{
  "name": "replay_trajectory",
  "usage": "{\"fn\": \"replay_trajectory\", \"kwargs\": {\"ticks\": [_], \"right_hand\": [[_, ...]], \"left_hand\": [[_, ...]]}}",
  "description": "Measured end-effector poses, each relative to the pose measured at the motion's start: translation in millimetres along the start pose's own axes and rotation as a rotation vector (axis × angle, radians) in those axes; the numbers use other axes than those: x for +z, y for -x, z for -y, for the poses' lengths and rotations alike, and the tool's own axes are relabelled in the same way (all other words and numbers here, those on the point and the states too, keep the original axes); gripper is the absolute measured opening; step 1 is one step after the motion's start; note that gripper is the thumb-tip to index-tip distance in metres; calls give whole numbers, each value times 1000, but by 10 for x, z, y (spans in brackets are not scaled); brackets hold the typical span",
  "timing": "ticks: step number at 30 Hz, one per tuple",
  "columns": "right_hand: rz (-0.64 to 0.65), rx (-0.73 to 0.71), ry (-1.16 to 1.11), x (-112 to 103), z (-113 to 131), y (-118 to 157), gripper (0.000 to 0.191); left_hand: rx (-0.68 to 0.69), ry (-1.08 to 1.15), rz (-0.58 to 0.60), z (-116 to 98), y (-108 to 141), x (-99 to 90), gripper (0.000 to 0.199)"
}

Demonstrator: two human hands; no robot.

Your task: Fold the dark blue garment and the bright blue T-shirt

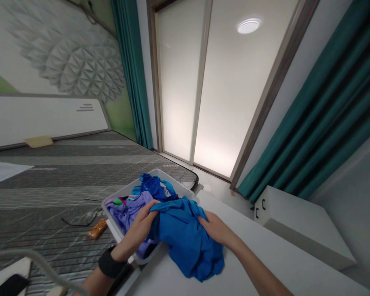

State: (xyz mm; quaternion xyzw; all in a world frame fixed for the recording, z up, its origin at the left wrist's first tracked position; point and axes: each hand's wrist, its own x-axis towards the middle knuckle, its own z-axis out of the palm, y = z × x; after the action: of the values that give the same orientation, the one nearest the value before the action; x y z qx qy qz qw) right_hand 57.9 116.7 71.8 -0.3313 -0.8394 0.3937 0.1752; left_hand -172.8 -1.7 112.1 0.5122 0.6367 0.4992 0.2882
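Blue crumpled fabric (189, 240) is pinched by the left hand (142, 222) and right hand (216, 228), both closed, beside a white rectangular plastic bin (179, 187) of purple-and-blue clothes (141, 201).

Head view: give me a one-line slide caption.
Left hand and right hand hold a blue garment at the edge of a pale bin of crumpled clothes.

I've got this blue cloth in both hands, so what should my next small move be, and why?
Perhaps draw your right hand away from your left hand to spread the blue cloth: both hold its upper part, yet it looks bunched and creased, and the white surface beside the bin lies beneath much of it.
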Motion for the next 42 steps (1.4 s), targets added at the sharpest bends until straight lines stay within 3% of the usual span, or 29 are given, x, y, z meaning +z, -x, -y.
{"fn": "replay_trajectory", "kwargs": {"ticks": [3, 7, 15, 19, 22, 26, 30, 33, 35, 38, 42], "right_hand": [[-3, -22, -31, -48, -108, 161, 41], [-41, 31, -45, -83, -244, 436, 40], [-319, 149, -139, -134, -599, 1232, 45], [-416, 174, -183, -115, -756, 1647, 52], [-622, 248, -210, -54, -955, 1982, 57], [-897, 372, -249, -25, -1170, 2404, 51], [-1091, 399, -231, -169, -1172, 2640, 40], [-1267, 465, -247, -320, -1142, 2722, 41], [-1367, 522, -213, -397, -1153, 2772, 43], [-1375, 569, -120, -446, -1205, 2828, 45], [-1250, 576, -31, -379, -1292, 2815, 55]], "left_hand": [[-2, 58, 53, -72, 87, 82, 20], [41, 99, 173, -153, 213, 346, 31], [192, 103, 517, -109, 319, 1207, 44], [223, 60, 624, -120, 296, 1593, 42], [207, 121, 586, -68, 244, 1802, 38], [139, 289, 421, 135, 174, 1938, 35], [79, 456, 230, 282, 132, 1920, 36], [48, 529, 17, 288, 91, 1867, 40], [33, 519, -53, 276, 59, 1841, 42], [28, 439, 43, 274, 31, 1831, 42], [44, 299, 165, 284, 51, 1827, 40]]}}
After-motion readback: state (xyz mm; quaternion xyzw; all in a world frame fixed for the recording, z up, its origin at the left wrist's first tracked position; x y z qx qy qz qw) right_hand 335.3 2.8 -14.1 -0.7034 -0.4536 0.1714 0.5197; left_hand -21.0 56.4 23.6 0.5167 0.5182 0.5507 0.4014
